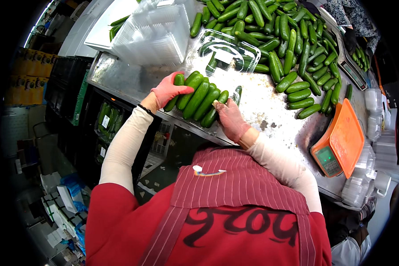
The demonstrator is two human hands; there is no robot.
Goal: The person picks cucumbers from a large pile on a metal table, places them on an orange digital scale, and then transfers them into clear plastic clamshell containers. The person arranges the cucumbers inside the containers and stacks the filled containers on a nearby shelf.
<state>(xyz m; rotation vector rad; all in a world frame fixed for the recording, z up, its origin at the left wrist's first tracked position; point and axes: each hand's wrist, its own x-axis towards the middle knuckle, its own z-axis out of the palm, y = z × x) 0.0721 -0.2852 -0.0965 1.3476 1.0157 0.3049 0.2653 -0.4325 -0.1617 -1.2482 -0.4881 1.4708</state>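
Note:
A row of several green cucumbers [198,98] lies side by side at the near edge of the metal table [252,109]. My left hand [169,89], in a pink glove, grips the left end of the row, its thumb across the leftmost cucumber. At the other end, my right hand [232,119], also gloved, holds the rightmost cucumber [216,109] with thumb and fingers. Clear plastic [237,94] shows just beyond my right hand; whether it is a tray under the row I cannot tell. Behind the row rests a clear plastic clamshell [224,55] with cucumbers showing through it.
Nested clear containers [156,36] stand at the back left. A large heap of cucumbers [286,36] covers the back right. An orange-topped digital scale [344,139] sits at the right edge, near more plastic containers [359,189]. Another person's patterned sleeve [337,11] appears top right.

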